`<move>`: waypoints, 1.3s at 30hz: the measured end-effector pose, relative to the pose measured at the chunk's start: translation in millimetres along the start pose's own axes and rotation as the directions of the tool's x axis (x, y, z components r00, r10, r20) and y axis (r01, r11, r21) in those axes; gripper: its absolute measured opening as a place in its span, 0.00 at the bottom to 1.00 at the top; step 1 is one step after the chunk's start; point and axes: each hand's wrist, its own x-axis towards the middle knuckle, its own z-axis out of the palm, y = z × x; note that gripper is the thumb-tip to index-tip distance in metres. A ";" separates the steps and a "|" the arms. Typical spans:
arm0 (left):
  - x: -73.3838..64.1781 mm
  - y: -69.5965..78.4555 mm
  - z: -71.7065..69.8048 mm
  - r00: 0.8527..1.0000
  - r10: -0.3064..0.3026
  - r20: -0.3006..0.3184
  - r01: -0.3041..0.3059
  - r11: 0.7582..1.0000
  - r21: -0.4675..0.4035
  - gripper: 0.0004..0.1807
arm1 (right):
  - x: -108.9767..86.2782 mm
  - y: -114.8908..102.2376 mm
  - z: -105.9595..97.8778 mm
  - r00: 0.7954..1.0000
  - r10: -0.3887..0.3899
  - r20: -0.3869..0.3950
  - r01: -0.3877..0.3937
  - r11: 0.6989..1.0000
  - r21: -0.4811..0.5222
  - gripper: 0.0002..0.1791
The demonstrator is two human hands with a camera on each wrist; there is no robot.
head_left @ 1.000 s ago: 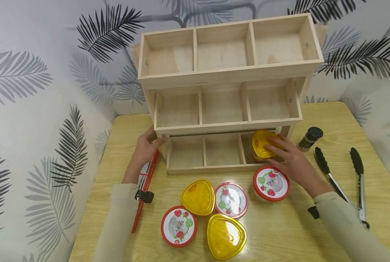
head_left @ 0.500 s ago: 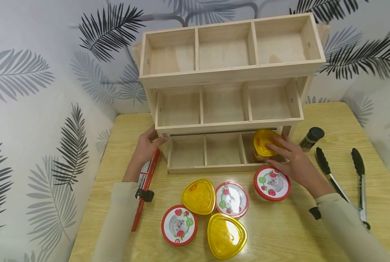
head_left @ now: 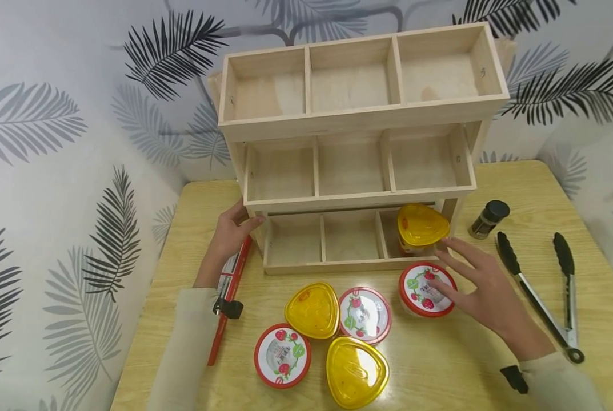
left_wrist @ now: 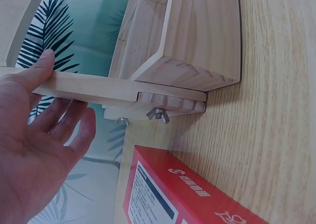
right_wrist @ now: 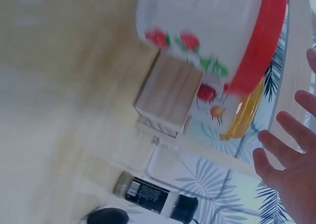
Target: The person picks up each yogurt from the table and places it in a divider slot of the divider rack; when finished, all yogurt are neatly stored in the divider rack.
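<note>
My left hand [head_left: 231, 228] grips the left side post [left_wrist: 94, 85] of a wooden three-tier rack, thumb on one face and fingers curled behind. My right hand [head_left: 483, 285] holds nothing, its fingers spread near a round red-lidded jar [head_left: 427, 289] in front of the rack; the thumb overlaps the lid in the head view. A jar with a yellow triangular lid [head_left: 422, 224] stands in the right compartment of the bottom tray [head_left: 327, 266]. On the table before the rack are two more yellow-lidded jars [head_left: 312, 310] and two more round jars [head_left: 283, 356] with strawberry-printed lids.
A black-capped spice jar [head_left: 489, 218] and black-tipped tongs [head_left: 568, 297] lie to the right. A long red box [head_left: 230, 291] is beneath my left forearm. The middle tray [head_left: 357, 197] and top tray [head_left: 363, 117] overhang the bottom one. Patterned walls stand behind and left.
My right hand has let go of the yellow-lidded jar in the bottom right compartment and drawn back towards me, to the right. The left hand stays on the post.
</note>
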 end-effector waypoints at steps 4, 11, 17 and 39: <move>-0.5 -2.1 -1.1 1.000 0.009 -0.005 -0.009 1.000 -0.002 0.37 | -20.0 -16.7 1.7 0.995 0.081 0.064 -0.082 0.997 0.006 0.44; -1.6 -3.5 -3.7 1.000 0.010 -0.015 -0.010 1.000 -0.004 0.38 | -37.8 -24.0 15.0 0.956 0.212 0.202 -0.215 0.977 -0.004 0.41; -2.3 -3.2 -4.5 1.000 0.009 -0.023 -0.009 1.000 -0.005 0.37 | -45.9 -22.2 25.0 0.945 0.232 0.229 -0.235 0.972 -0.013 0.43; -0.4 -7.7 -0.6 1.000 -0.009 -0.015 0.009 1.000 -0.018 0.37 | -41.0 -42.7 6.7 0.980 0.142 0.136 -0.147 0.989 0.027 0.33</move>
